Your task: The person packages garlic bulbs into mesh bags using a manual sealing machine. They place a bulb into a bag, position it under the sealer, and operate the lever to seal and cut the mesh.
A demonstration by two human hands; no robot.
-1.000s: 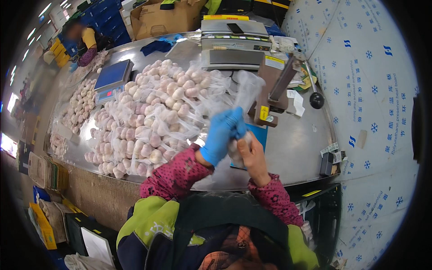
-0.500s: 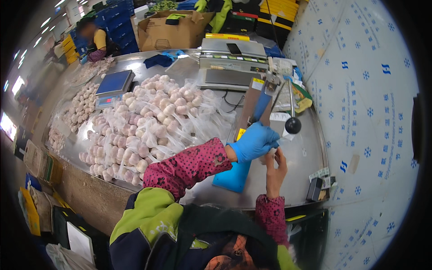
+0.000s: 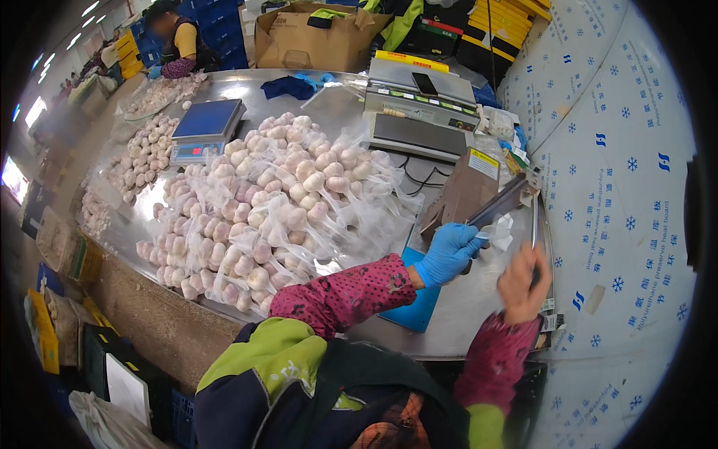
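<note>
In its blue glove, my left hand [image 3: 447, 256] is closed at the near end of the bench clipping machine [image 3: 458, 196]. A scrap of thin white netting [image 3: 483, 235] shows at its fingertips; the rest is hidden by the glove. My bare right hand [image 3: 522, 284], blurred by motion, is wrapped round the dark knob at the lower end of the metal lever [image 3: 535, 222]. Beneath the left wrist lies a flat blue plate [image 3: 413, 310]. Left of the machine is a large heap of garlic bulbs in white net bags [image 3: 254, 217].
A blue-topped weighing scale [image 3: 207, 120] stands behind the heap, with loose garlic [image 3: 142, 153] to its left. At the back are a bag sealer [image 3: 419, 135], a phone [image 3: 425, 83] and a cardboard box [image 3: 318, 41]. A wall panel [image 3: 598, 224] borders the right; a co-worker [image 3: 179, 45] sits far left.
My right hand has left the left hand's side and moved right onto the lever knob. The lever has come nearer me, and the machine looks turned. My view has shifted left.
</note>
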